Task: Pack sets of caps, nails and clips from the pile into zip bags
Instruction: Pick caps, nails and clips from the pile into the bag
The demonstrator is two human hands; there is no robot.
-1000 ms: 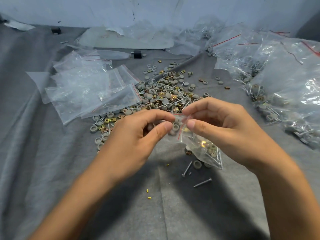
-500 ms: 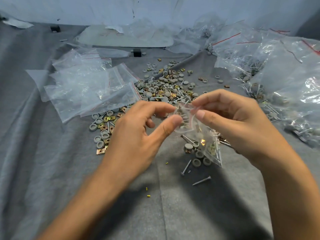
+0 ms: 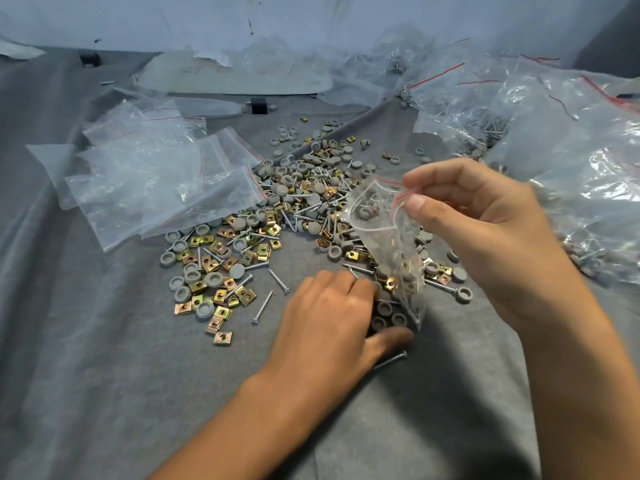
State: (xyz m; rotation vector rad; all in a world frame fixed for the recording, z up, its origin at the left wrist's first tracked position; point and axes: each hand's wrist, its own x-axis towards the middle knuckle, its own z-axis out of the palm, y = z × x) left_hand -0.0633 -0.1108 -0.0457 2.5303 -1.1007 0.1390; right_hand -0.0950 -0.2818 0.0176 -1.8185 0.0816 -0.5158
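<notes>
A grey felt cloth (image 3: 104,375) covers the whole work surface. On its right side lies a heap of filled bags (image 3: 571,161), too many and too overlapped to count. On the left is a loose stack of empty zip bags (image 3: 149,181) with red seal lines. Between them spreads the pile (image 3: 301,202) of grey caps, brass-coloured clips and nails, far too many to count. Both forearms come in from the lower edge. The right hand (image 3: 485,230) is raised above the pile's near right edge, palm turned left, its thumb and forefinger pinched together on the red-lined mouth of one zip bag (image 3: 388,244). The other fingers are loosely curled behind. That bag hangs down from the pinch, its mouth gaping, and its lower corner reaches the cloth. Caps, clips and nails show through it, but their number is unclear. The left hand (image 3: 329,327) lies palm down on the cloth just beside the bag's lower end, its thumb spread wide and its fingertips bent down among the pieces. Whether they hold anything cannot be told. Three caps (image 3: 384,308) sit between that thumb and the fingers, and a single nail (image 3: 389,361) lies just beside the thumb.
</notes>
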